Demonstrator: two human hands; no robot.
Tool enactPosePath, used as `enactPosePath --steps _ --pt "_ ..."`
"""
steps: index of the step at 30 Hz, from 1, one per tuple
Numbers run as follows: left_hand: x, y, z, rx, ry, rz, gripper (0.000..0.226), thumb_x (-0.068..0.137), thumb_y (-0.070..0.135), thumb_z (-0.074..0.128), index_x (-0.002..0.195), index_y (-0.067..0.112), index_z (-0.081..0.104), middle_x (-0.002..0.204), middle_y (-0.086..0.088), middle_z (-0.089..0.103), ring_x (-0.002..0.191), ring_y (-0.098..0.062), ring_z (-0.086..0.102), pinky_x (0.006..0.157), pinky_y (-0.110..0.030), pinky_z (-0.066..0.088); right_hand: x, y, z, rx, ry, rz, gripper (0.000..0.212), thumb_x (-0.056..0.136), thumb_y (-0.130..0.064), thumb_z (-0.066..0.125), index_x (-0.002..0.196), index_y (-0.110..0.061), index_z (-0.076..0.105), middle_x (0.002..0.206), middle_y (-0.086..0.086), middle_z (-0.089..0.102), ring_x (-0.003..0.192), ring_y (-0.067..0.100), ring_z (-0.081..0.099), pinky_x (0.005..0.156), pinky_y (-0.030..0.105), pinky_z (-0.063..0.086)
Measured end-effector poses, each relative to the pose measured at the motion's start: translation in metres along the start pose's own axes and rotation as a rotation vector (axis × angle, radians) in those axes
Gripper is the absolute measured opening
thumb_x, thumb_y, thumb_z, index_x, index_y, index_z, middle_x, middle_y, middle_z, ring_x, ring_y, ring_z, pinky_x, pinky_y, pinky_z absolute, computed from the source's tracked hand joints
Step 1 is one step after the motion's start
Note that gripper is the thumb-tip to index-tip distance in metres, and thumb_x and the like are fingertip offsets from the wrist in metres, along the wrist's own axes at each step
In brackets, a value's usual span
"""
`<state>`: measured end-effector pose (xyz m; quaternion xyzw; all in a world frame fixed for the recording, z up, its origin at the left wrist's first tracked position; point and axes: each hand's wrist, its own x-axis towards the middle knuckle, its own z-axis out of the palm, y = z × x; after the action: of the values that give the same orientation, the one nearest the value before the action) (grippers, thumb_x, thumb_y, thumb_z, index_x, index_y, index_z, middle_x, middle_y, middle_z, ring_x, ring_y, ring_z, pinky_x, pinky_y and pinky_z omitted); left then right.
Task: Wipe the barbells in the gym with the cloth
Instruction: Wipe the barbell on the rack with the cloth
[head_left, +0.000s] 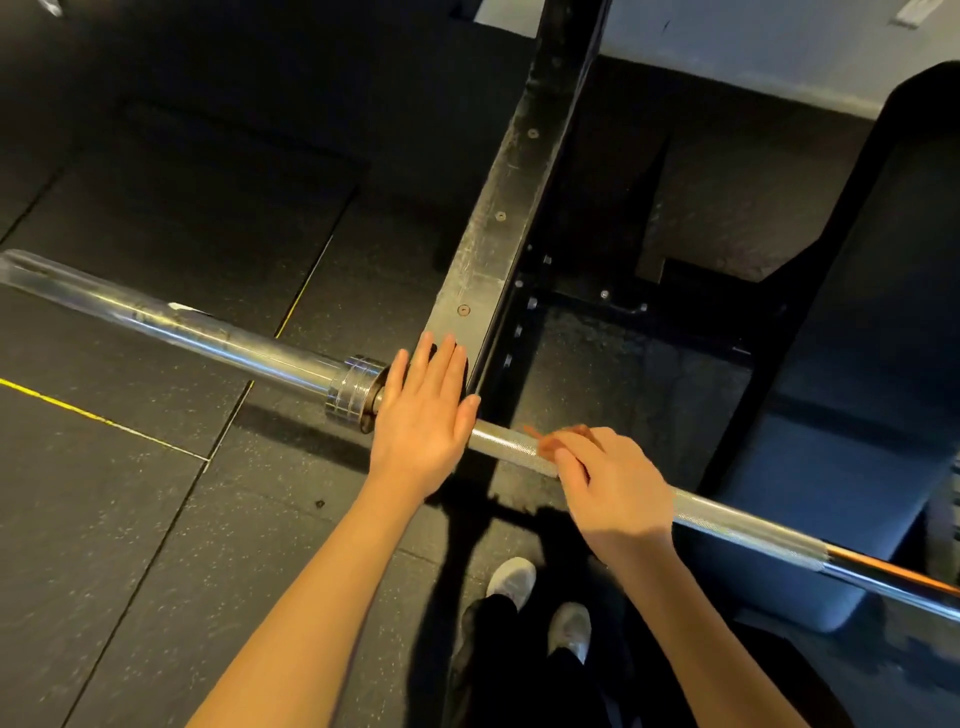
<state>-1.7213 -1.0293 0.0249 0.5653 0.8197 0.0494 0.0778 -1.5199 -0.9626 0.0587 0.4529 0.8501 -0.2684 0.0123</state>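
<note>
Overhead, left hand (426, 415) flat, fingers straight on barbell (743, 525), right hand (618, 493) fingers curled round it

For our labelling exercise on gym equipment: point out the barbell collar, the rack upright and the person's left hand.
barbell collar (353, 392): head view, on its ribbed chrome side.
rack upright (498, 218): head view, on its scuffed front face.
left hand (423, 415): head view, on the back of the hand.

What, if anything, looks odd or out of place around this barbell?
No wiping cloth plainly shows. The left hand lies flat and bare over the chrome steel barbell by the scuffed black metal upright; the right hand curls over the knurled shaft with only a small reddish scrap at its fingers, too blurred to identify.
</note>
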Motion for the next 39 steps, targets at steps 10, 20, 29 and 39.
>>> enactPosePath --steps 10,20,29,39 --pt "0.011 0.001 0.000 0.040 -0.033 -0.015 0.067 0.098 0.045 0.008 0.150 0.009 0.030 0.158 -0.009 0.027 0.149 -0.025 0.013 0.121 -0.045 0.009 -0.010 0.017 -0.006 0.086 -0.031 -0.002 0.032 0.101 -0.038 0.036 0.115 -0.039 0.065 0.123 -0.018 0.055 0.116 0.008 0.047 0.088 0.027 0.044" --pt "0.004 0.002 0.002 0.022 -0.005 -0.018 0.059 0.100 0.036 0.020 0.145 0.005 0.041 0.150 -0.012 0.042 0.145 -0.030 0.026 0.118 -0.050 0.021 0.029 -0.021 0.004 0.041 -0.179 -0.099 0.033 0.105 -0.039 0.032 0.121 -0.043 0.061 0.108 -0.020 0.054 0.098 0.000 0.049 0.065 0.014 0.029" --pt "0.005 0.003 0.003 0.004 0.020 -0.025 0.059 0.099 0.036 0.021 0.143 0.004 0.045 0.148 -0.012 0.044 0.144 -0.032 0.028 0.118 -0.051 0.019 0.029 -0.026 0.004 -0.155 -0.070 -0.023 0.033 0.104 -0.034 0.032 0.118 -0.027 0.062 0.106 -0.002 0.061 0.096 0.018 0.058 0.068 0.028 0.039" --pt "0.043 0.005 -0.004 -0.040 -0.025 -0.044 0.060 0.099 0.035 0.017 0.153 0.010 0.022 0.162 -0.008 0.016 0.150 -0.026 0.001 0.122 -0.043 0.006 -0.013 0.066 -0.006 -0.048 0.272 0.116 0.036 0.100 -0.031 0.038 0.094 -0.025 0.072 0.087 -0.008 0.063 0.082 0.016 0.055 0.069 0.035 0.048"
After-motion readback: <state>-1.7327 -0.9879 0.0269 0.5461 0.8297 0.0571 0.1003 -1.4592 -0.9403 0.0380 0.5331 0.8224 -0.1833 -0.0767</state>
